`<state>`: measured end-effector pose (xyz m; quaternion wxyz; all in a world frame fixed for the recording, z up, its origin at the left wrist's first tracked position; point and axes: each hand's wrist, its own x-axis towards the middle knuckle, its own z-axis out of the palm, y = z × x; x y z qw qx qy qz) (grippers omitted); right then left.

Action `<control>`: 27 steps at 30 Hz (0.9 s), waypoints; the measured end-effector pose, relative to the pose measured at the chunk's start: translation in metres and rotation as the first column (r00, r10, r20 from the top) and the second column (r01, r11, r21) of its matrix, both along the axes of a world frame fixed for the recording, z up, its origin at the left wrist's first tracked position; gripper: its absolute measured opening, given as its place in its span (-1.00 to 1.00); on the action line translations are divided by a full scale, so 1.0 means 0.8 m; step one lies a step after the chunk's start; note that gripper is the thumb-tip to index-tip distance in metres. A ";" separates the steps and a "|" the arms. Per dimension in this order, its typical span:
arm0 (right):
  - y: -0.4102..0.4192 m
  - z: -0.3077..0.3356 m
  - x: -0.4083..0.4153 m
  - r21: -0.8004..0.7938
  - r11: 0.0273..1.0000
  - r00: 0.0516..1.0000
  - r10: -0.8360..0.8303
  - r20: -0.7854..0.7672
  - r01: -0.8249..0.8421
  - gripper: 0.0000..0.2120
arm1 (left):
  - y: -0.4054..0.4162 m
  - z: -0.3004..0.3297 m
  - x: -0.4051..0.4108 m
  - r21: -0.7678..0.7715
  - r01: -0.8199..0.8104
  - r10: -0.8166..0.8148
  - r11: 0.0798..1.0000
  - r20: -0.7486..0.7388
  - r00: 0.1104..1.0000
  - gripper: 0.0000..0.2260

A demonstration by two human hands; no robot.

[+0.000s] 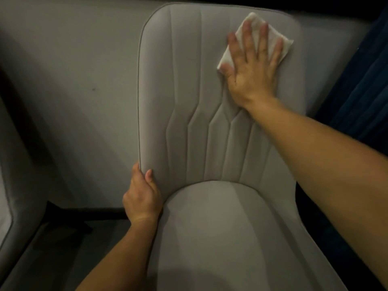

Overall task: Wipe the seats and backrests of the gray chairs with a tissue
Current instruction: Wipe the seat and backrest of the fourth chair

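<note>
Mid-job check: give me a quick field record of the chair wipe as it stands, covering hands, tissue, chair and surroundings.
right hand: flat, fingers spread, pressing the tissue on the backrest
tissue: white, folded, at the backrest's upper right
left hand: grips the backrest's lower left edge, thumb in front
backrest: gray, stitched vertical seams
seat: gray, no hand or tissue on it
second gray chair: partly visible at far left
blue fabric: at right edge
</note>
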<state>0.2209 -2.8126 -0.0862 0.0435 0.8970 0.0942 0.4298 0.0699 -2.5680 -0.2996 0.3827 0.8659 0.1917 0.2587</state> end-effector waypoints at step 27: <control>-0.140 -0.030 -0.044 -0.426 0.905 0.990 -0.055 -0.130 -0.006 -0.38 | -0.002 -0.002 0.002 0.029 -0.019 0.019 0.999 -0.021 1.000 -0.65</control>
